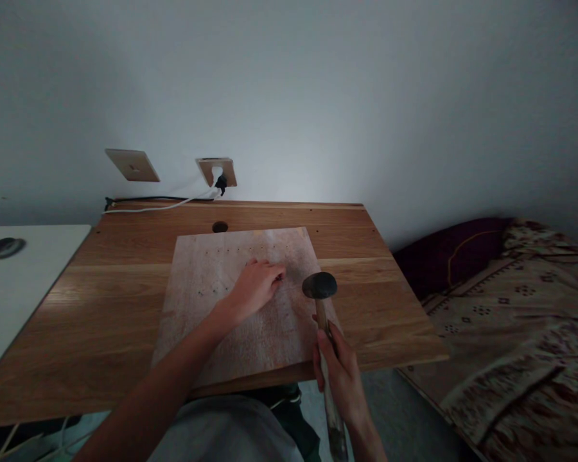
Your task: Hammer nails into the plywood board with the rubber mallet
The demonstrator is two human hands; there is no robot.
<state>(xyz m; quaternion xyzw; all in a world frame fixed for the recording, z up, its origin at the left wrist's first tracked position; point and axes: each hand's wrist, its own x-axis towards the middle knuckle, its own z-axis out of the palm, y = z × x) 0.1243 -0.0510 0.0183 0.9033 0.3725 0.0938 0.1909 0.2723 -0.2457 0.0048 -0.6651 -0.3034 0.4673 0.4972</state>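
Note:
A pale, reddish-stained wooden board (241, 353) lies flat on the wooden desk. Small dark marks or nails run in rows across its upper half. Over the board's right-centre, my left hand (257, 285) rests with its fingers curled together in a pinch; whatever sits between the fingertips is too small to make out. My right hand (337, 362) is wrapped round the wooden handle of a hammer (320, 285). The hammer's dark, blunt head is up, above the board's right edge and to the right of my left hand.
The wooden desk (366, 301) stands against a white wall, with a cable hole (220, 226) near its back. A wall socket (218, 172) holds plugs and cables. A white tabletop (24, 282) adjoins at left; a bed with a patterned cover (505, 321) is at right.

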